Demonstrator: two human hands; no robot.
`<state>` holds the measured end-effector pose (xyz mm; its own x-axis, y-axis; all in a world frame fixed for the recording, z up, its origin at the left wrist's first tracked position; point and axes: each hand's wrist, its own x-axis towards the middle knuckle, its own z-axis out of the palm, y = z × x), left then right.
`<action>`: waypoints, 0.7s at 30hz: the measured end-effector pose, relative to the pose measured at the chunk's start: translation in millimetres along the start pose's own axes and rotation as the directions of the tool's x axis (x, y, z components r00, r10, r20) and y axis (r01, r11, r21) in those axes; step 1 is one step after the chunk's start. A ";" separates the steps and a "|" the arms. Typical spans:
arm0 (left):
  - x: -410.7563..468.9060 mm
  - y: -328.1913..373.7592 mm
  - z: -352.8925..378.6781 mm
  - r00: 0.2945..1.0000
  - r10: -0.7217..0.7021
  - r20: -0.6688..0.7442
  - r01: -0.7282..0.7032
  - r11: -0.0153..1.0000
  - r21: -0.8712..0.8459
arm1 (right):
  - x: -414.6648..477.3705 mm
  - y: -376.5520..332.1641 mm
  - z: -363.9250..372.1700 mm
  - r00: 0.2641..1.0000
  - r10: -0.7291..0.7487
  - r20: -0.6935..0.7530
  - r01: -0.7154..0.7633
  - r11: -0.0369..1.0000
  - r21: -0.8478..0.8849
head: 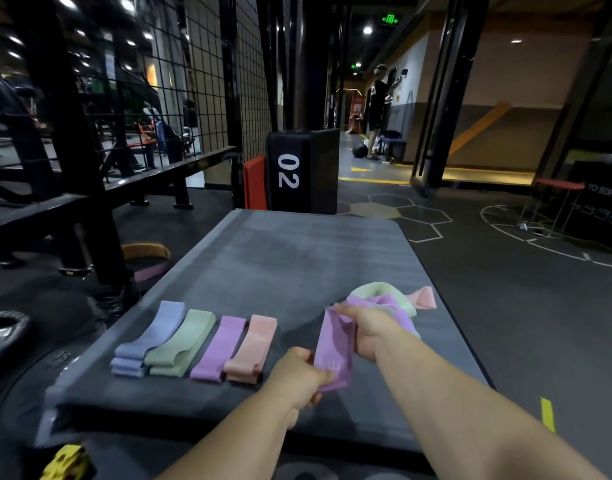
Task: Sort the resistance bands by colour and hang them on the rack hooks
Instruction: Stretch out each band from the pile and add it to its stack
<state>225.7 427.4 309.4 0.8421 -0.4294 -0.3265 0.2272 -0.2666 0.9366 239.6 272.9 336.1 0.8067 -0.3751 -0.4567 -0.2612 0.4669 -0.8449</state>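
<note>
I see both grips closed on one purple band (334, 351), held just above the mat (297, 258). My left grip (297, 375) pinches the band's near end with curled fingers. My right grip (363, 332) has its fingers wrapped round the far end. The band hangs slack between them.

Left of the grips, four flat piles lie side by side on the mat, touching or nearly so. From the left they are a blue pile (148, 341), a green pile (179, 341), a purple pile (219, 348) and a pink pile (252, 348).

Just behind my right grip sits a loose heap (384, 303) of purple, pale green and pink bands. I cannot tell whether the grip touches it.

A black box (301, 171) marked 02 stands at the mat's far end. A wire grid (193, 81) rises to the left. A yellow band (145, 251) lies on the floor beside the mat, near the grid's foot.
</note>
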 end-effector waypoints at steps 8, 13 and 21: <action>4.2 -0.1 -10.8 0.998 0.063 0.011 -0.064 0.960 0.274 | 13.5 -29.5 3.5 0.998 -0.003 -0.056 0.009 0.996 0.093; 5.6 -0.7 -13.2 1.000 0.014 0.006 -0.015 0.961 0.277 | 11.7 -47.4 -13.5 0.992 -0.058 -0.112 0.076 0.984 0.160; -1.0 3.0 -13.5 0.997 -0.052 0.060 0.035 0.965 0.259 | -5.2 -56.7 -61.3 0.937 -0.201 -0.285 0.232 0.969 0.080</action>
<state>232.1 438.7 314.2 0.7983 -0.4660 -0.3816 0.1215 -0.4959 0.8598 217.6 199.3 369.3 0.6573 -0.6737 -0.3376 -0.0234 0.4296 -0.9027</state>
